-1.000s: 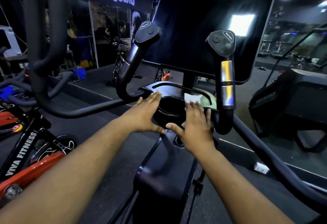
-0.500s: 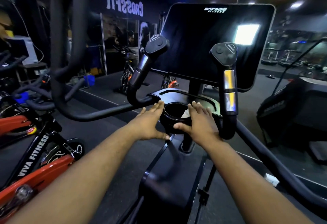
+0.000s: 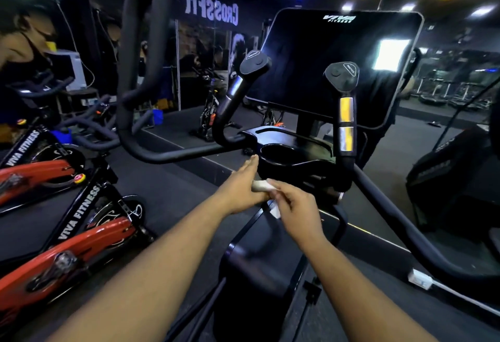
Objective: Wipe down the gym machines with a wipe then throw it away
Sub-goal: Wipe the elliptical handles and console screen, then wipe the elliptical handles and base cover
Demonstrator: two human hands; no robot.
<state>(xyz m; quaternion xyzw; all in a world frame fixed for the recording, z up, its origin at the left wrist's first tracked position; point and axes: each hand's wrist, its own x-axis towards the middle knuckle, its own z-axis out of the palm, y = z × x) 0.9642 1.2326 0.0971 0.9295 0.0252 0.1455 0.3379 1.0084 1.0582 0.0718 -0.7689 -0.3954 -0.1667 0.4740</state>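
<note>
A black gym machine stands in front of me, with a dark console screen (image 3: 338, 65), a cup holder (image 3: 281, 152) in its tray and two upright grips. My right hand (image 3: 296, 206) is just below the tray's front edge, its fingers curled round a crumpled white wipe (image 3: 261, 186). The wipe sticks out to the left and touches my left hand (image 3: 239, 183) near the thumb. That hand is held flat beside the cup holder, fingers straight and pointing up at the tray rim. Part of the wipe is hidden inside my right hand.
Red and black spin bikes (image 3: 67, 222) crowd the left side. The machine's long black handlebar (image 3: 151, 71) loops up on the left and another bar (image 3: 405, 233) runs down to the right. A mirror wall lies behind and another person (image 3: 24, 44) is at the far left.
Both hands have drawn back from the tray and cup holder. The wipe, earlier pressed flat on the tray under my right fingers, is now bunched in my right hand.
</note>
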